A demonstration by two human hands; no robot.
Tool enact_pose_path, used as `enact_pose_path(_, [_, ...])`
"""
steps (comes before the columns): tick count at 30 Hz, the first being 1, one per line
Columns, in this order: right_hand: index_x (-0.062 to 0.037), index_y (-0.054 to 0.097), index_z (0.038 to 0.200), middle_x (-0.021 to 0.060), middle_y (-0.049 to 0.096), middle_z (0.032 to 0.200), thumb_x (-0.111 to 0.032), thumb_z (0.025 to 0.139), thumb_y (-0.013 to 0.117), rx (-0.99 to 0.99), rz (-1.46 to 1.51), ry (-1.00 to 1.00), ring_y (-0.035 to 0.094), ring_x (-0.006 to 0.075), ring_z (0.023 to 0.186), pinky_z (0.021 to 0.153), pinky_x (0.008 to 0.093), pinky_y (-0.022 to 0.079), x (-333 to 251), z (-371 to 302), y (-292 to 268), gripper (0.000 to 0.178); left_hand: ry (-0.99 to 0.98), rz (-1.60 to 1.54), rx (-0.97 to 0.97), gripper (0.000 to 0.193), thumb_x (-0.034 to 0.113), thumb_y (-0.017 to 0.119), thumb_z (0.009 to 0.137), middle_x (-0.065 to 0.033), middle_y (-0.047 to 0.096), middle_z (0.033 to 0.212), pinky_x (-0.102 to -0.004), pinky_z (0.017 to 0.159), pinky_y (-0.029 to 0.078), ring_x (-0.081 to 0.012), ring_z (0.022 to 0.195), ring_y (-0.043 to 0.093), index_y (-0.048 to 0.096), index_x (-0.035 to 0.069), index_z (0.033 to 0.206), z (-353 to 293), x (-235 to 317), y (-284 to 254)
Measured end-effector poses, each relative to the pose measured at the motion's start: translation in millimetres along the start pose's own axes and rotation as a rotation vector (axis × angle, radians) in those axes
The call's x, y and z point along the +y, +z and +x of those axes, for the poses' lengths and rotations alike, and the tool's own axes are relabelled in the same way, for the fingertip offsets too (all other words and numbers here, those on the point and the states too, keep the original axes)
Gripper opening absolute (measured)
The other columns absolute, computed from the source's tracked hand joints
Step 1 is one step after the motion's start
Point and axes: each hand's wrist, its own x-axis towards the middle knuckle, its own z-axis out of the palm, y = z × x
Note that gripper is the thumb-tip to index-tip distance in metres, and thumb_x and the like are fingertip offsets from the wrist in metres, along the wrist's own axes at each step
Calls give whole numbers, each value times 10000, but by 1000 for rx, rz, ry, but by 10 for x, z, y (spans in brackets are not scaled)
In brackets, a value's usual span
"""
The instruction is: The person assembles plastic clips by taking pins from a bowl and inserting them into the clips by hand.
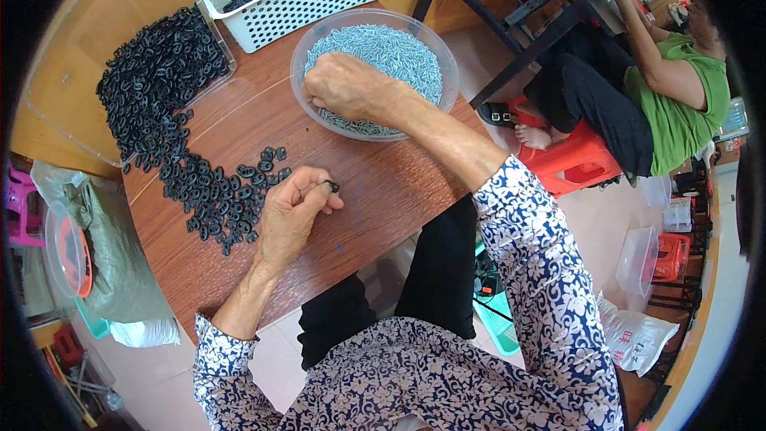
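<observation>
My left hand is over the wooden table, thumb and fingers pinching a small black plastic piece. Beside it, many similar black oval pieces with holes lie loose, spreading back to a large heap. My right hand is over the left side of a round translucent tub, its fingers curled downward. Small silvery-blue rods, perhaps screws, fill much of that tub. The right fingertips are mostly hidden, so whatever they hold cannot be made out.
A white perforated basket of black pieces stands behind the tub. Around the heap is a clear plastic bin. At right another person sits on a red stool by a dark-framed table. Sacks stand left of my table.
</observation>
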Motion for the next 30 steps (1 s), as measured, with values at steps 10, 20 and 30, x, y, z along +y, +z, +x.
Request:
enact_pose_path(10, [17, 651, 706, 220, 640, 678, -45, 680, 665, 131, 91, 179, 651, 368, 648, 625, 424, 536, 91, -68, 25, 69, 1, -15, -10, 102, 70, 548, 970, -36, 676, 833, -228, 705, 494, -87, 756, 616, 627, 13, 1002, -8, 5, -10])
enact_pose_path(20, [12, 728, 920, 56, 701, 733, -52, 815, 681, 261, 769, 458, 645, 76, 681, 610, 255, 528, -431, -486, -364, 131, -5, -172, -5, 115, 83, 546, 968, -58, 678, 844, -242, 712, 486, -100, 749, 606, 628, 9, 1002, 17, -68, -40])
enact_pose_path(30, [22, 672, 969, 25, 675, 823, -34, 910, 672, 365, 1225, 671, 629, 78, 725, 653, 217, 514, -1074, -1199, 189, 81, 32, -119, -26, 121, 106, 549, 976, -52, 676, 839, -240, 713, 486, -96, 752, 605, 627, 14, 986, 7, -72, -22])
